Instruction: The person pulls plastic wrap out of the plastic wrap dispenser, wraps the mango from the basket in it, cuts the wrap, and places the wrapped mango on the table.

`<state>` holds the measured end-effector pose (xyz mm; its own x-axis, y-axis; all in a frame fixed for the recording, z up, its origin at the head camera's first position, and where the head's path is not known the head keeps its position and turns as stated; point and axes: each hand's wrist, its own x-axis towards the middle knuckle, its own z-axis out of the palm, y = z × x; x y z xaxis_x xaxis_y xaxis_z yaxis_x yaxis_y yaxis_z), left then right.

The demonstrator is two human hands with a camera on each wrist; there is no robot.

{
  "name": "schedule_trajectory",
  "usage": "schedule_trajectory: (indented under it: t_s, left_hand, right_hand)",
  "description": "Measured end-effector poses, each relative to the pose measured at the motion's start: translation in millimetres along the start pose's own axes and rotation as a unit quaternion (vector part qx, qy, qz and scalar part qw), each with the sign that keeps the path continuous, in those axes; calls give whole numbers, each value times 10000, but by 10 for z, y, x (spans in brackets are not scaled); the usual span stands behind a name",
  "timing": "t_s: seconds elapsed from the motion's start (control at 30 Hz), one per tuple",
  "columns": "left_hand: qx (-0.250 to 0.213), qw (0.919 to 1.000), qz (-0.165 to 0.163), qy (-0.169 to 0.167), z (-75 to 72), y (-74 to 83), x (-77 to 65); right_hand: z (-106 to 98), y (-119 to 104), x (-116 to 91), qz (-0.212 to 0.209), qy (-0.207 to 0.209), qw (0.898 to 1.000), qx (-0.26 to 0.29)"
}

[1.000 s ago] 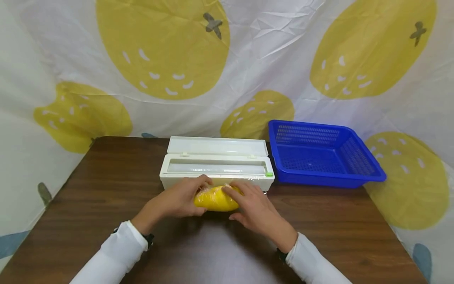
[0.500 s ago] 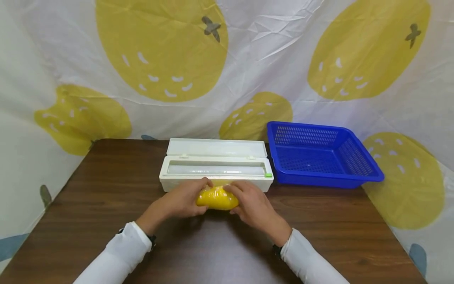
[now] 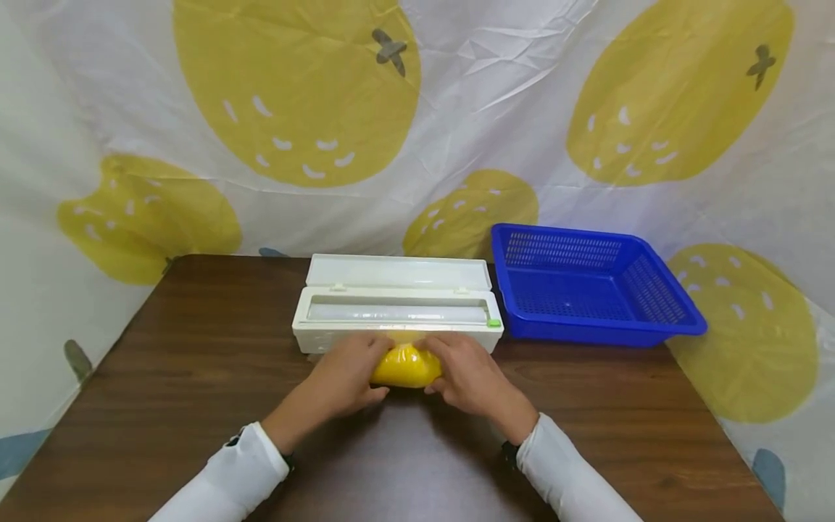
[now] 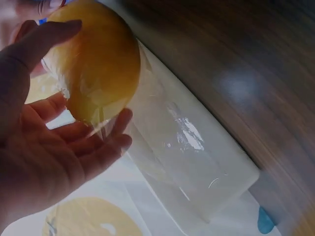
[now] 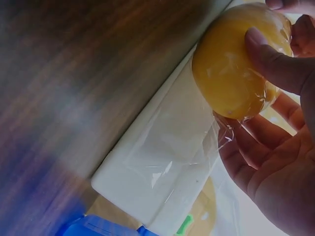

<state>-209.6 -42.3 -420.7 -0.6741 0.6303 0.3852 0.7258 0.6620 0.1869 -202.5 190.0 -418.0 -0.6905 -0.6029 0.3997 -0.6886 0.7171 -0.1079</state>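
Both hands hold a smooth yellow fruit, rounded like a mango (image 3: 408, 368), just in front of a white cling film dispenser (image 3: 326, 339). Clear cling film (image 4: 189, 137) clings to the fruit and stretches over the dispenser's front in both wrist views. My left hand (image 3: 347, 373) grips the left end, with the thumb on the near side and the fingers behind. Around the right end curl the fingers and thumb of my right hand (image 3: 471, 373). Inside the dispenser lies a film roll (image 3: 398, 312), under a raised lid (image 3: 398, 272). The fruit's far side is hidden.
A blue perforated basket (image 3: 607, 335) stands right of the dispenser, close to its side. A green slider (image 3: 493, 323) sits at the dispenser's right end. Behind the brown wooden table (image 3: 196, 348) hangs a fruit-print cloth (image 3: 470, 109).
The left hand has shifted slightly right, its fingers now further over the fruit. The right hand's fingers have settled closer around the other end. The fruit has turned a little; the dispenser stays put.
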Motion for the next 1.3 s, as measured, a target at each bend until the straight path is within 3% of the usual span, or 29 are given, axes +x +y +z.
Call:
schedule_trajectory:
  t_s: [0.2, 0.4, 0.67, 1.1, 1.3]
  left_hand:
    - [633, 9976, -293, 11, -12, 88, 20]
    - [1316, 9906, -266, -265, -7, 153, 22]
    - [1469, 9890, -149, 55, 33, 223, -5]
    - [2415, 9698, -125, 328, 129, 329, 34]
    - [2682, 9630, -103, 237, 165, 325, 35]
  right_hand:
    - [-30, 33, 42, 273, -448, 9981, 308]
    - [-63, 58, 86, 446, -807, 9949, 400]
    - [-91, 62, 115, 410, -970, 9929, 557]
    - [-146, 91, 185, 274, -1230, 9885, 841]
    - [-140, 77, 174, 332, -1341, 9861, 919]
